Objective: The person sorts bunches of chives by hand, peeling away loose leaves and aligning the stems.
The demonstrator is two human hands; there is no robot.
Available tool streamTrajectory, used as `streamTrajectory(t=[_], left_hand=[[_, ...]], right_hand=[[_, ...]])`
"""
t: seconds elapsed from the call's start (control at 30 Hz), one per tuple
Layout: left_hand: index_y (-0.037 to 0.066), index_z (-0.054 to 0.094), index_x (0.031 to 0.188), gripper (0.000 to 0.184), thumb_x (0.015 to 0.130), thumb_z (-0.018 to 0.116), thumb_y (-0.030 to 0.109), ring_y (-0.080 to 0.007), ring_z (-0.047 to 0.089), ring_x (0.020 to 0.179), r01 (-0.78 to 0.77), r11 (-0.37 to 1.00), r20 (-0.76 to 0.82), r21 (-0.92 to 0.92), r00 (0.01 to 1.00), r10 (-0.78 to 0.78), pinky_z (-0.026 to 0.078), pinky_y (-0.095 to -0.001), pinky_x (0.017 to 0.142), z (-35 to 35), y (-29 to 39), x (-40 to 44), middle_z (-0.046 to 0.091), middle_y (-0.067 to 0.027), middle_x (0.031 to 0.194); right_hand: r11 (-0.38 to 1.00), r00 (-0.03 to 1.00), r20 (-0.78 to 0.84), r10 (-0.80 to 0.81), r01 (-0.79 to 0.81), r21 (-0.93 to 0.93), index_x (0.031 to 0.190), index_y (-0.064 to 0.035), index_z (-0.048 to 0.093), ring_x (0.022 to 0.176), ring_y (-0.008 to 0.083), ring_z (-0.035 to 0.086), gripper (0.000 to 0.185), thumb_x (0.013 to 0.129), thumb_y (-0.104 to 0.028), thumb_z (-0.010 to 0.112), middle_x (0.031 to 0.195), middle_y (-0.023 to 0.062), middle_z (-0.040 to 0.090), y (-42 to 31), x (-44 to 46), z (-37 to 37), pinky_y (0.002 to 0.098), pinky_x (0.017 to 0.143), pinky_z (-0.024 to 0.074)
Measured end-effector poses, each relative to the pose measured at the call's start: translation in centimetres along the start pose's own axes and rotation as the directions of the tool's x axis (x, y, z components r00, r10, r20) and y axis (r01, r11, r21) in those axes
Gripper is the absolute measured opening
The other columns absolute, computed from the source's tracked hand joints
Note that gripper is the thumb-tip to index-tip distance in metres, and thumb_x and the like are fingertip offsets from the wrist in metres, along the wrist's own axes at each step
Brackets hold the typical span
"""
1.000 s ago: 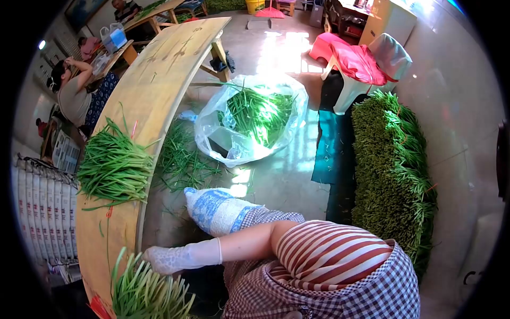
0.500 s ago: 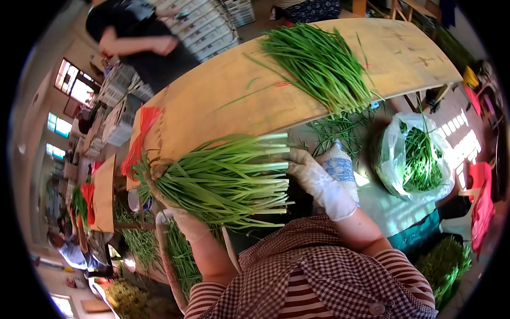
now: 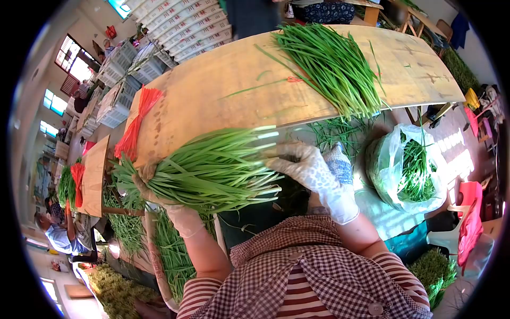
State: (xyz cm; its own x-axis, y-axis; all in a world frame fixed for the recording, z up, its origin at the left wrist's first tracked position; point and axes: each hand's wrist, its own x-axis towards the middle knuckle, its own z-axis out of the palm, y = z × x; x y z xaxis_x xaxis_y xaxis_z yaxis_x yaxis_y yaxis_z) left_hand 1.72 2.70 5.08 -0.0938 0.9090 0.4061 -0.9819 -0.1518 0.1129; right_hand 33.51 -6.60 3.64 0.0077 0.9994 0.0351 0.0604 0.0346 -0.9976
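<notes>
A bunch of garlic chives [image 3: 212, 165] lies sideways over the table's near edge, leaves to the left and pale stem ends to the right. My left hand [image 3: 159, 189], in a stained white glove, is closed round the leafy part, with brownish fingertips showing on top. At the stem ends, my gloved right hand [image 3: 313, 167] pinches some stems between thumb and bent fingers; its fingertips are slightly blurred. A larger pile of chives [image 3: 334, 69] rests farther back on the wooden table [image 3: 212, 90].
Red ties [image 3: 139, 119] hang at the table's left end. A clear plastic bag [image 3: 382, 165] of greens stands at right. Below my left arm is a container of loose chives [image 3: 170, 250]. White crates [image 3: 191, 32] are stacked behind; a person [image 3: 255, 18] stands beyond the table.
Both hands and the held bunch have shifted a little left and up. My right fingers have closed in on the stem ends. The person across the table has moved right.
</notes>
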Motion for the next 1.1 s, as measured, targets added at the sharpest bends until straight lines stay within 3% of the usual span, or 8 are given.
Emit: streamTrajectory(t=[0.2, 0.47, 0.5, 0.6, 0.83, 0.97, 1.03, 1.1], left_hand=[[0.015, 0.043, 0.070, 0.028, 0.091, 0.058, 0.026, -0.0106, 0.044, 0.066, -0.149, 0.983, -0.072, 0.107, 0.985, 0.157, 0.042, -0.0315, 0.085, 0.1, 0.5, -0.4, 0.043, 0.0057, 0.065], [0.015, 0.044, 0.070, 0.029, 0.092, 0.055, 0.032, -0.0136, 0.047, 0.068, -0.097, 0.992, -0.052, 0.082, 0.993, 0.101, 0.044, -0.0394, 0.092, 0.5, -0.5, -1.4, 0.045, 0.0047, 0.066], [0.015, 0.046, 0.071, 0.029, 0.093, 0.053, 0.033, -0.0160, 0.050, 0.072, -0.064, 0.989, -0.036, 0.134, 0.997, 0.070, 0.043, -0.0413, 0.092, 0.7, -0.9, -1.8, 0.048, 0.0036, 0.065], [0.014, 0.050, 0.075, 0.029, 0.094, 0.049, 0.035, -0.0207, 0.056, 0.077, -0.084, 0.947, -0.034, 0.311, 0.994, 0.100, 0.044, -0.0452, 0.090, 3.0, -2.7, -2.1, 0.053, 0.0009, 0.064], [0.013, 0.055, 0.071, 0.029, 0.093, 0.054, 0.032, -0.0203, 0.057, 0.073, -0.155, 0.955, -0.226, 0.252, 0.950, 0.214, 0.047, -0.0432, 0.084, 1.7, -1.3, -1.1, 0.057, -0.0015, 0.066], [0.011, 0.054, 0.069, 0.029, 0.091, 0.055, 0.029, -0.0192, 0.058, 0.075, -0.188, 0.953, -0.180, 0.239, 0.955, 0.234, 0.045, -0.0422, 0.088, 5.3, 0.0, -1.7, 0.059, -0.0022, 0.069], [0.011, 0.056, 0.070, 0.028, 0.092, 0.054, 0.029, -0.0196, 0.058, 0.080, -0.290, 0.910, 0.078, 0.297, 0.957, 0.279, 0.043, -0.0414, 0.093, 3.2, 3.4, -0.9, 0.060, -0.0026, 0.071], [0.010, 0.057, 0.072, 0.029, 0.093, 0.051, 0.029, -0.0184, 0.057, 0.080, -0.353, 0.884, 0.119, 0.308, 0.936, 0.332, 0.042, -0.0397, 0.097, 2.8, 1.9, -0.6, 0.059, -0.0030, 0.071]], right_hand=[[0.992, 0.994, 0.006, -0.113, 0.114, -0.058, 0.105, -0.0054, 0.071, 0.096, 0.0220, 0.064, 0.034, 0.076, -0.022, 0.079, 0.103, 0.0123, 0.068, 2.9, 1.2, 1.5, 0.0319, 0.088, 0.0487], [0.927, 0.977, 0.056, 0.206, -0.213, 0.308, 0.115, -0.0030, 0.064, 0.090, 0.0148, 0.063, 0.044, 0.077, -0.020, 0.079, 0.102, 0.0089, 0.069, 2.6, 1.2, 3.8, 0.0292, 0.083, 0.0515], [0.945, 0.959, 0.019, 0.282, -0.281, 0.165, 0.109, -0.0032, 0.066, 0.090, 0.0151, 0.065, 0.037, 0.080, -0.024, 0.075, 0.100, 0.0098, 0.070, 2.1, 0.9, 3.9, 0.0306, 0.083, 0.0520], [0.987, 0.993, -0.070, -0.091, 0.081, -0.136, 0.099, -0.0018, 0.068, 0.082, 0.0255, 0.068, 0.026, 0.082, -0.021, 0.070, 0.091, 0.0152, 0.070, 2.8, 0.4, 4.6, 0.0349, 0.074, 0.0526], [0.650, 0.810, -0.062, -0.583, 0.420, -0.633, 0.086, -0.0064, 0.065, 0.065, 0.0319, 0.064, 0.004, 0.084, -0.010, 0.063, 0.073, 0.0127, 0.066, 2.0, 0.0, 5.2, 0.0392, 0.058, 0.0514], [0.546, 0.898, -0.196, -0.395, 0.057, -0.836, 0.090, -0.0070, 0.066, 0.057, 0.0318, 0.062, 0.009, 0.084, -0.012, 0.065, 0.076, 0.0121, 0.068, 5.3, 0.5, 0.4, 0.0396, 0.055, 0.0515], [0.907, 0.960, -0.249, -0.130, 0.014, -0.421, 0.113, -0.0018, 0.063, 0.081, 0.0239, 0.066, 0.031, 0.086, -0.016, 0.066, 0.096, 0.0144, 0.069, 2.1, -0.1, -0.9, 0.0329, 0.073, 0.0520], [0.979, 0.993, -0.065, 0.101, -0.087, 0.184, 0.120, 0.0020, 0.059, 0.106, 0.0158, 0.059, 0.039, 0.088, -0.019, 0.066, 0.111, 0.0118, 0.066, -1.5, -0.3, 0.7, 0.0305, 0.094, 0.0443]])
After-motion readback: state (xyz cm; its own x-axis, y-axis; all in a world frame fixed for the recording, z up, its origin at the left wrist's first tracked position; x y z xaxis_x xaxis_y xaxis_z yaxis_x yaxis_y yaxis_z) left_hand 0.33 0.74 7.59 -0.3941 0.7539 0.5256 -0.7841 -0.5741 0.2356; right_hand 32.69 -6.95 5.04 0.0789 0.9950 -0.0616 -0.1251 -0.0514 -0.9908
